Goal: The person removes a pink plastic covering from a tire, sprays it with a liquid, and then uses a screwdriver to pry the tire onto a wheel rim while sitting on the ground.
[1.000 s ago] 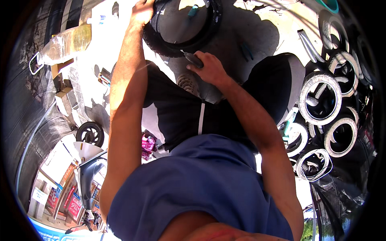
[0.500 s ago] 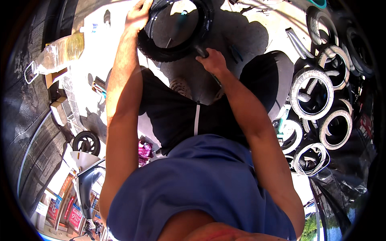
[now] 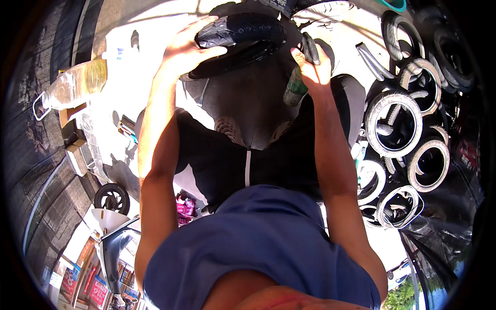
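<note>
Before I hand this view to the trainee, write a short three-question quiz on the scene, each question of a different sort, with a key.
1. Which of the person's hands is on the black treaded tyre?

2. True or false: the large clear plastic jug is on the picture's left and the pile of tyres on its right.

3. What does the right hand hold?
A) a white cup
B) a dark tool handle
C) a pink bag

Key: 1. The left hand. 2. True. 3. B.
</note>
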A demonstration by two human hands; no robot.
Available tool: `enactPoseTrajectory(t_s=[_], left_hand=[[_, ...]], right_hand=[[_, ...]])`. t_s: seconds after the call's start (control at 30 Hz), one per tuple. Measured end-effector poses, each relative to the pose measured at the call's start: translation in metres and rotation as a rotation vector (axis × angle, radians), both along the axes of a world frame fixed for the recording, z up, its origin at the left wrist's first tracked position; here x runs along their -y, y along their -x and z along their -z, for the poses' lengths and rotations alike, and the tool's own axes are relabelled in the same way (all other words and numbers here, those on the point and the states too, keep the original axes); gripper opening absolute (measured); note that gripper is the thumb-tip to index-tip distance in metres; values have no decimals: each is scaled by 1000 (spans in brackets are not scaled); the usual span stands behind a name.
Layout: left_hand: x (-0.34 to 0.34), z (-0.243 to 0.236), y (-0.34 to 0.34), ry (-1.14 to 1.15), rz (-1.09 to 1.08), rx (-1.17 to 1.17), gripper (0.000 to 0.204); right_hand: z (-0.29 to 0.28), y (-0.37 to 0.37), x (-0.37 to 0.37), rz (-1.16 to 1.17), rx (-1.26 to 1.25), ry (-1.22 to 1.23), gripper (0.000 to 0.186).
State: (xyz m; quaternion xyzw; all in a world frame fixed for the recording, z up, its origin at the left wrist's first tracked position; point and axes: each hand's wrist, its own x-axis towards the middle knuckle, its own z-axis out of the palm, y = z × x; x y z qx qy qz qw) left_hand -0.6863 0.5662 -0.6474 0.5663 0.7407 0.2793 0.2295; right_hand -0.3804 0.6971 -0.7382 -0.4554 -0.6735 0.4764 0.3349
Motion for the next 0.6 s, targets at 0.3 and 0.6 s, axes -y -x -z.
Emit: enactPoseTrajectory(t_s=[0.3,0.6], left_hand=[[25,46,44,-171,21,-394,56],[48,27,47,164,-713,432,65]], right_hand=[[-25,21,9,-271,103,233,34],[-10,107,68,-355,-68,493,30]])
